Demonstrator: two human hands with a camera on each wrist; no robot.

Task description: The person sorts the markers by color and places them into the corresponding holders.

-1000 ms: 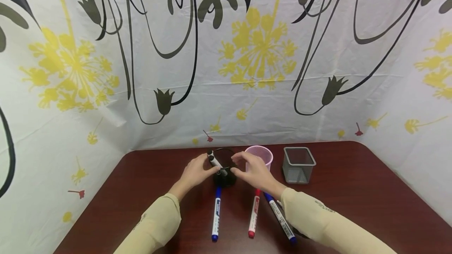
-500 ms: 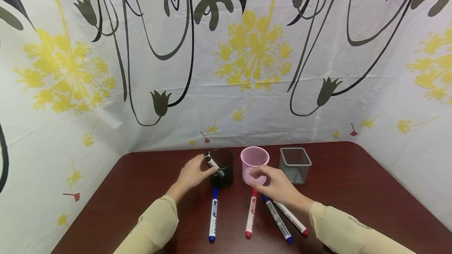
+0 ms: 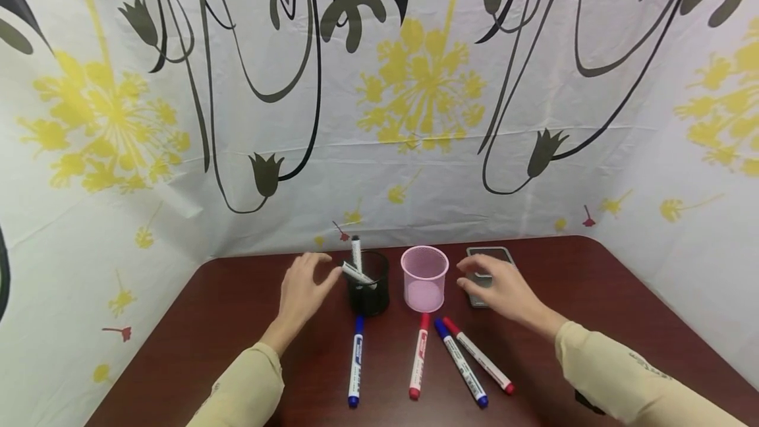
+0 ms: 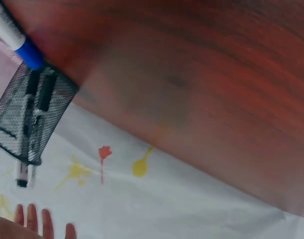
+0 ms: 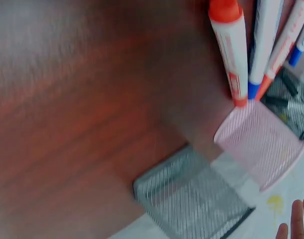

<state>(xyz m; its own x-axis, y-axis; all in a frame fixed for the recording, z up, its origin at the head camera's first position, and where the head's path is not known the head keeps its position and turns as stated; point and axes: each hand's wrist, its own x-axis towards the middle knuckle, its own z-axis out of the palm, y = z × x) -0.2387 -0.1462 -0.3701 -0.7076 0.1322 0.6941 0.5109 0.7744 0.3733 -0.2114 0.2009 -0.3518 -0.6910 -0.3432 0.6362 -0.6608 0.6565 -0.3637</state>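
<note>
My left hand [image 3: 301, 292] is just left of a black mesh pen cup [image 3: 369, 300], fingers loosely bent and nothing between them. In that cup a black-capped marker [image 3: 356, 256] stands nearly upright, and another white marker [image 3: 358, 275] leans over the rim toward my thumb. The left wrist view shows both black caps through the mesh. My right hand [image 3: 506, 290] hovers in front of a grey square mesh holder [image 5: 192, 199], hiding part of it. Its thumb and fingers are spread apart, holding nothing. Between the hands stands a pink mesh cup [image 3: 424, 294].
Two blue markers [image 3: 356, 368] and two red markers [image 3: 418, 364] lie on the dark wood table [image 3: 237, 321] in front of the cups. The right pair lies close together at a slant. Behind hangs a white flowered cloth [image 3: 356, 209].
My left hand has let go of the black cup's markers and drawn left; one marker now stands more upright. The right hand has moved right, from the black cup past the pink cup.
</note>
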